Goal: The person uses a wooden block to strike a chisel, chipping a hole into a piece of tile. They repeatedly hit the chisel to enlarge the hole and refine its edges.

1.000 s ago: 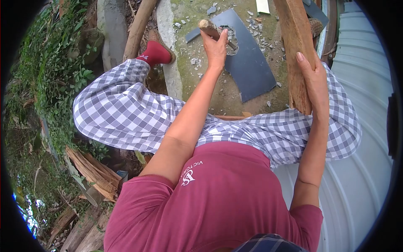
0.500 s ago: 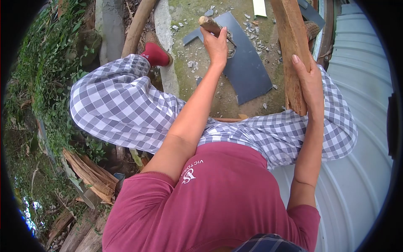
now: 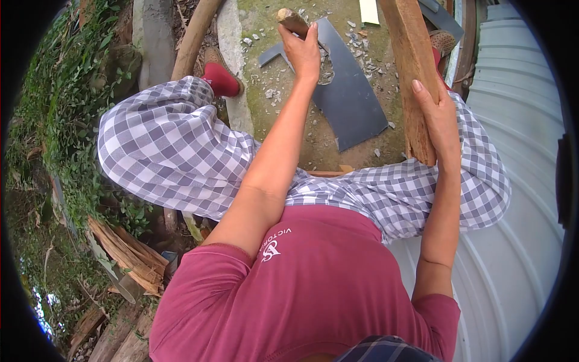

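Note:
My left hand point(image 3: 303, 58) is closed around the wooden handle point(image 3: 294, 22) of a tool. The handle's pale butt end sticks out at the upper left, and my hand hides most of the rest, so I cannot make out the tool's head. Beneath it a dark grey flat sheet point(image 3: 356, 105) lies on the ground, with a ragged notch broken into its left edge and a narrow arm reaching left. My right hand point(image 3: 440, 117) grips the side of a thick, rough wooden beam point(image 3: 416, 66), thumb on top and other fingers hidden. The beam's splintered near end lies by my right thigh.
Grey chips point(image 3: 269, 94) are scattered over the mossy concrete point(image 3: 265, 130). A pale strip point(image 3: 369, 11) lies at the top. Ribbed metal sheeting point(image 3: 512, 120) runs along the right. Plants, a round pole point(image 3: 196, 42) and split wood point(image 3: 129, 253) are on the left.
The view has shifted slightly. My left hand has moved a little up and left with the tool, showing more of the sheet's ragged notch. My right hand keeps its hold on the beam.

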### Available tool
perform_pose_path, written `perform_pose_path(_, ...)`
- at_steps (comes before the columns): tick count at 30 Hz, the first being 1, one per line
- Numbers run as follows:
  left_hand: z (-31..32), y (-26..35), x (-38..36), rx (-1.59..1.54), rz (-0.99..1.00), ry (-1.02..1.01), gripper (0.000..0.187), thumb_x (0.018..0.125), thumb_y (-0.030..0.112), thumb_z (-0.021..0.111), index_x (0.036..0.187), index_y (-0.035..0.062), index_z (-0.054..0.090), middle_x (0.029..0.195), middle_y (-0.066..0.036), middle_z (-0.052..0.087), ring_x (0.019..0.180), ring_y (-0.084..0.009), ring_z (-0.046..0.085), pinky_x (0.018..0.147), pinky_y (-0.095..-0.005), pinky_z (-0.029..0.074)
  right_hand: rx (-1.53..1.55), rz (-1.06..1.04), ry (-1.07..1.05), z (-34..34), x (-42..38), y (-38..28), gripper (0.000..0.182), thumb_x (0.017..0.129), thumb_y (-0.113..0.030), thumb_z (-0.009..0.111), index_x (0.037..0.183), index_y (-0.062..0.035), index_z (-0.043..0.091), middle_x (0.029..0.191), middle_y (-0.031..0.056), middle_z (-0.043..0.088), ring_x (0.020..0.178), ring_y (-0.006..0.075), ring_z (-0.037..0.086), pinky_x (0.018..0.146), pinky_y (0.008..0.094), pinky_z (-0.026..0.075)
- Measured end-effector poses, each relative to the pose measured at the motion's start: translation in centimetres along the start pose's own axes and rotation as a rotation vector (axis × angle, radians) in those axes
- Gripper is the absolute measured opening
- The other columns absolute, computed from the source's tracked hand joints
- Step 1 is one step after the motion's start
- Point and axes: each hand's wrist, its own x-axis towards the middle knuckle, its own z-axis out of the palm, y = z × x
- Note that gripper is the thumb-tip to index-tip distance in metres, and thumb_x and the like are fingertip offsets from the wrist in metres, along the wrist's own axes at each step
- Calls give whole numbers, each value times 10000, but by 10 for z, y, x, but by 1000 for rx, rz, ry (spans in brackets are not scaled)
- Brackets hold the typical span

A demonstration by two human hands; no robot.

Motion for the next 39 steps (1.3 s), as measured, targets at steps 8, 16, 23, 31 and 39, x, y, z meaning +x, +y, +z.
perform_pose_path(8,10,-7,-5,7,-43,-14,467,759,195,708,1057,-20,420,993,-236,543,930,-413,526,810,-452,405,-14,27,5,0,2,1,634,838,-403,616,1309,-6,463,1120,154,603,1002,199,583,855,307,449)
perform_pose_path(16,52,-8,-6,-130,-107,-21,355,771,182,651,1013,24,445,866,-158,580,800,-296,577,747,-391,459,-17,48,-23,3,3,2,619,851,-393,605,1309,-3,458,1136,141,590,1016,196,563,876,312,431)
perform_pose_path(23,89,-15,-13,-159,2,-72,368,699,68,633,1013,41,445,952,-175,507,944,-376,509,815,-431,416,-97,0,43,15,-3,6,565,888,-355,576,1282,32,454,1176,135,547,1061,213,519,919,326,395)
perform_pose_path(31,90,-14,-2,-195,-75,5,375,687,50,625,1015,49,443,961,-170,497,958,-369,492,839,-428,402,-120,-231,255,19,10,-61,560,895,-403,544,1232,37,463,1105,125,548,992,189,545,854,315,447)
perform_pose_path(39,83,-6,-5,-191,-59,-21,381,695,42,637,1020,47,440,954,-169,494,949,-369,490,837,-426,405,-59,-392,211,36,26,-103,584,900,-418,524,1250,41,440,1132,142,532,992,218,552,858,342,457)
